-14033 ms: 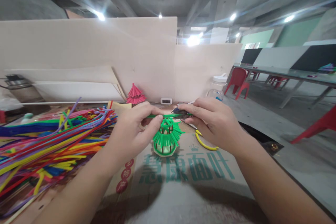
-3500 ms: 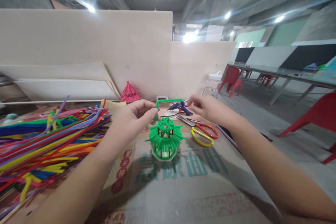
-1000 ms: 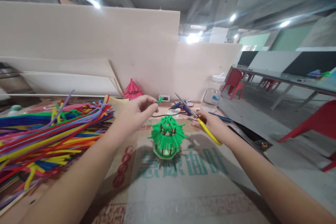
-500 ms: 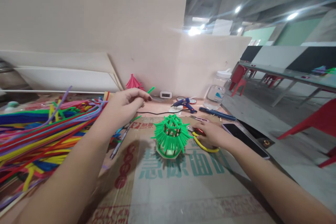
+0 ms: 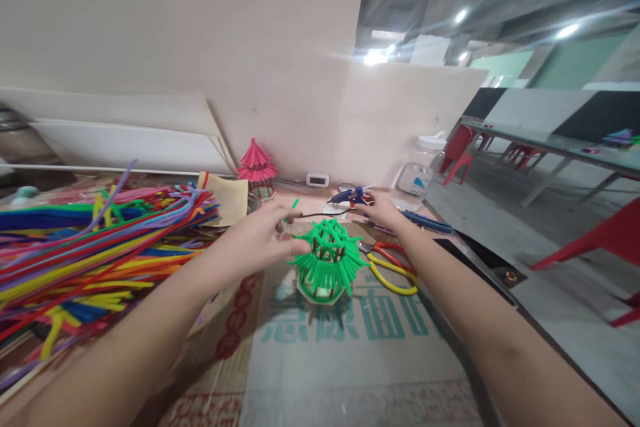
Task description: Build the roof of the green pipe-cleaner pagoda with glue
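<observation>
A small green pavilion model (image 5: pixel 330 267), with a fringed pipe-cleaner roof on brown posts, stands in the middle of the cardboard. My left hand (image 5: pixel 270 233) is at its left side, the thumb stretched to the roof's edge; whether it presses there I cannot tell. A short green pipe-cleaner piece (image 5: pixel 295 203) pokes up from this hand's curled fingers. Farther back, my right hand (image 5: pixel 383 210) has its fingers around the handle of a blue hot glue gun (image 5: pixel 345 195). Red-and-yellow-handled pliers (image 5: pixel 395 267) lie right of the model.
Bundles of coloured pipe cleaners (image 5: pixel 100 247) cover the left side. A pink pavilion model (image 5: pixel 257 163), a small white clock (image 5: pixel 317 179) and a water bottle (image 5: pixel 417 173) stand along the back. A blue cutter (image 5: pixel 427 221) and a dark phone (image 5: pixel 473 267) lie at the right.
My right hand has left the pliers and moved back to the glue gun. My left hand has come down and right to the green model, uncovering the pink one.
</observation>
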`<control>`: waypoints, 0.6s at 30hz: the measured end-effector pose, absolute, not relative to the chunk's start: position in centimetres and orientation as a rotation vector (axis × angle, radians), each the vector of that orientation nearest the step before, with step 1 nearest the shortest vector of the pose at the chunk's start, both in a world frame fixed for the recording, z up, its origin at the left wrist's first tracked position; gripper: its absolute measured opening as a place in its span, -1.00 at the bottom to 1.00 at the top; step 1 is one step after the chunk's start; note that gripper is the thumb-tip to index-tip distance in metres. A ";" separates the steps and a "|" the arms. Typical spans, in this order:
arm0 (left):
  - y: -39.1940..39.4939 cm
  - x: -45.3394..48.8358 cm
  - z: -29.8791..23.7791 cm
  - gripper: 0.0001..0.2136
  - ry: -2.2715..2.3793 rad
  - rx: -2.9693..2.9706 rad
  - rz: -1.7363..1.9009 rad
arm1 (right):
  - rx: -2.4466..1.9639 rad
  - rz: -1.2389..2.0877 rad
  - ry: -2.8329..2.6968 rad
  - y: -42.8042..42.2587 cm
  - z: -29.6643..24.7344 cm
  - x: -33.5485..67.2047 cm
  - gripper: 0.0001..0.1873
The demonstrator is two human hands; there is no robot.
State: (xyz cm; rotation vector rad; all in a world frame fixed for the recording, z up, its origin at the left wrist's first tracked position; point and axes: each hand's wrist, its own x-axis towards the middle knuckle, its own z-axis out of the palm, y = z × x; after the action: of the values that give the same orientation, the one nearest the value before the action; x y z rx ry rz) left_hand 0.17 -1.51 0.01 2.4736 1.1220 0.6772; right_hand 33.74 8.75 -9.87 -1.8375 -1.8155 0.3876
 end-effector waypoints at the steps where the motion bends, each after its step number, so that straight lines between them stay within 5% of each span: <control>1: -1.4 0.1 -0.6 -0.46 1.096 2.469 0.643 | -1.836 0.400 -1.812 8.9 -10.1 33.5 -0.60; 10: -2.6 2.5 -2.8 -0.35 1.112 2.506 0.720 | -1.893 0.414 -1.652 8.0 -10.4 32.3 -0.62; 18: -2.6 3.2 -3.6 -0.64 1.090 2.530 0.815 | -1.568 0.533 -1.528 5.1 -6.8 32.6 -0.63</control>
State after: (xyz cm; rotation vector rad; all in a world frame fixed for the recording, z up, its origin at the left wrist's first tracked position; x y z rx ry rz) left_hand 3.24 -2.63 -3.64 2.5299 1.0896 0.8151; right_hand 32.59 5.09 -6.76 -1.5680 -1.5281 0.5325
